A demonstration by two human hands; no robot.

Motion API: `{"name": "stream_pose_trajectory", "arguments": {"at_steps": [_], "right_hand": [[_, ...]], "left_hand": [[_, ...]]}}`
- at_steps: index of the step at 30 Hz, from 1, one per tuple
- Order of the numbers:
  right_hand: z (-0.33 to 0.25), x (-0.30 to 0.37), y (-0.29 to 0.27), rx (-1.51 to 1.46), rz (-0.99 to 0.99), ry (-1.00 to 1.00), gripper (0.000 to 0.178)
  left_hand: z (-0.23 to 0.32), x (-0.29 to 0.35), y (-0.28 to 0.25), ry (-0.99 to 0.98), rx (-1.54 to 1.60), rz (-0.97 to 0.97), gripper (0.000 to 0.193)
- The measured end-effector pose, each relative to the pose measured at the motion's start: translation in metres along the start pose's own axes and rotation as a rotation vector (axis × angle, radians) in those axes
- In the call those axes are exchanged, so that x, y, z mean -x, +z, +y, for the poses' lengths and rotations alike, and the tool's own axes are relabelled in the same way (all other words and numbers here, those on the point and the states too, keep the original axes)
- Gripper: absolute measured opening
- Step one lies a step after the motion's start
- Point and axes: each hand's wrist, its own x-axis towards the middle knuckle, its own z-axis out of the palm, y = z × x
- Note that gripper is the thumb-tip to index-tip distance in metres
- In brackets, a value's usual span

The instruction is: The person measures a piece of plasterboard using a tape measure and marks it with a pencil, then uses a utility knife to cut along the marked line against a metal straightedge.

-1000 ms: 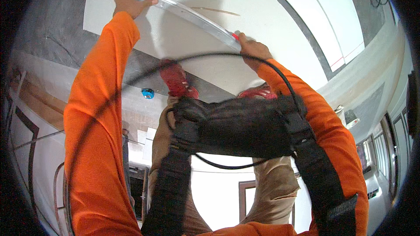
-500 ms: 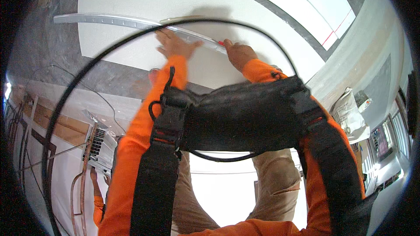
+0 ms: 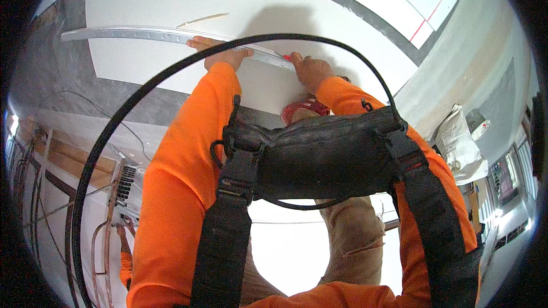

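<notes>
A long silvery metal profile [image 3: 123, 33] lies across a large white board [image 3: 131, 0]. My left hand [image 3: 222, 57] presses on the profile with its fingers stretched out to the left and the thumb apart. Closer to the profile's right end, my right hand [image 3: 314, 72] is closed around a small red tool [image 3: 286, 57]. Only its red tip shows, against the profile's edge; the rest is hidden in the fingers. Beyond the profile lies a thin tan strip [image 3: 204, 20], flat on the board.
Grey surface [image 3: 120, 92] borders the board. A red-and-white covered foot [image 3: 305, 107] stands by its near edge. At the right are a white bag [image 3: 456, 142] and a wall. Another person's orange-sleeved arm [image 3: 125, 262] shows lower left, beside a metal frame [image 3: 105, 245]. A black strap crosses my view.
My left hand, blurred and lifted before, now rests on the profile. The tan strip, earlier close to the profile, appears farther from it. The red-covered foot has come into view.
</notes>
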Motion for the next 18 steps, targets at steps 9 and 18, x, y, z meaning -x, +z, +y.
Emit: {"name": "stream_pose_trajectory", "arguments": {"at_steps": [9, 18], "right_hand": [[0.022, 0.025, 0.020, 0.022, 0.110, -0.020, 0.031], [0.028, 0.032, 0.025, -0.194, 0.084, 0.077, 0.034]], "left_hand": [[-0.026, -0.028, 0.014, 0.089, -0.493, 0.054, 0.122], [-0.019, -0.023, 0.011, 0.047, -0.341, 0.034, 0.136]]}}
